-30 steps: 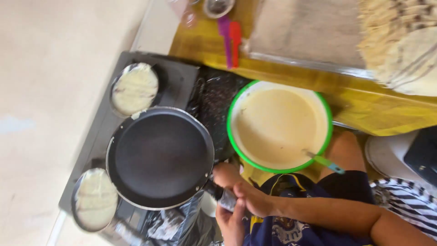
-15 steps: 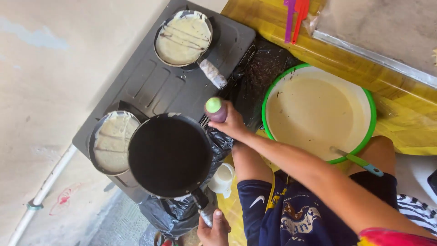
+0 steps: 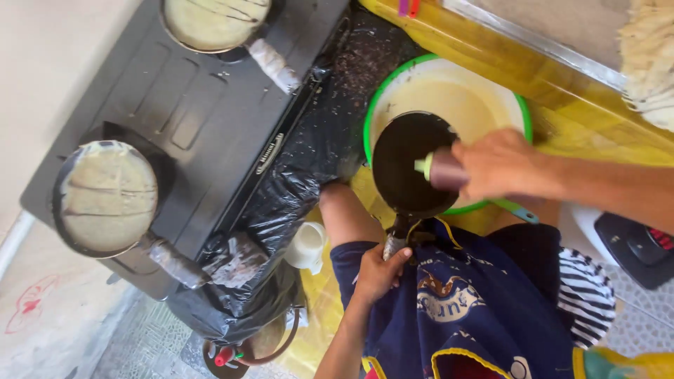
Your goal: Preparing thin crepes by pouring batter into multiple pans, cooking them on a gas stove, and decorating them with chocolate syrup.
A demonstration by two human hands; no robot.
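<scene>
The left hand's [image 3: 377,274] grip clamps the black pan's [image 3: 411,172] handle above the green-rimmed batter bowl [image 3: 484,95]; the right hand's [image 3: 502,165] grip wraps a brown bottle [image 3: 442,170] over the pan.

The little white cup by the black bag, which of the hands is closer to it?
The left hand, gripping the black pan's handle, sits just to the side of the white cup. The right hand holds a brown bottle over the pan, farther away.

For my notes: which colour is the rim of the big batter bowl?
Green; the bowl rim shows best in the head view.
</scene>
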